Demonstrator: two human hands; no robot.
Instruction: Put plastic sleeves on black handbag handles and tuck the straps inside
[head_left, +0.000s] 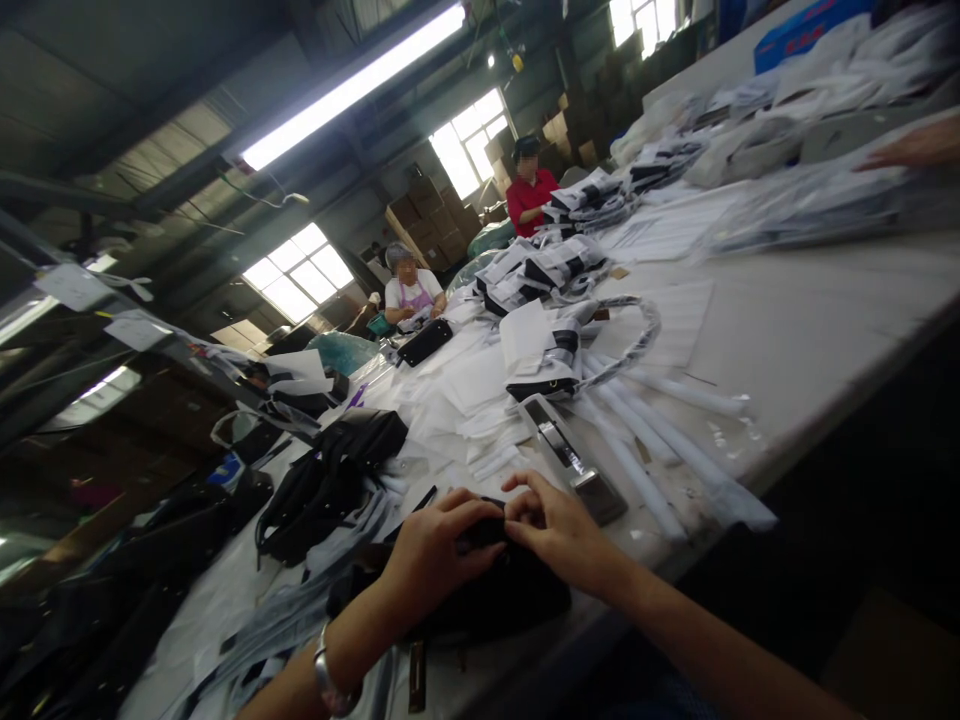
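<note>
A black bag [517,595] lies at the table's near edge, right in front of me. My left hand [439,540] grips its upper edge, thumb below and fingers on top. Beside it, my right hand [559,530] pinches the same edge between thumb and index finger, the other fingers curled. Whatever small part sits between the fingertips is too dark to make out. Just beyond my right hand is a grey tape dispenser [566,450] with a metal front. A partly wrapped bag [551,365] with a plastic-covered handle stands farther back.
More black bags [330,480] are piled on the left. White tubes of wrapping [660,440] lie to the right on the white table [795,370]. Wrapped bags [536,265] are heaped farther back, near two people. Another person's hand [919,145] reaches in at far right.
</note>
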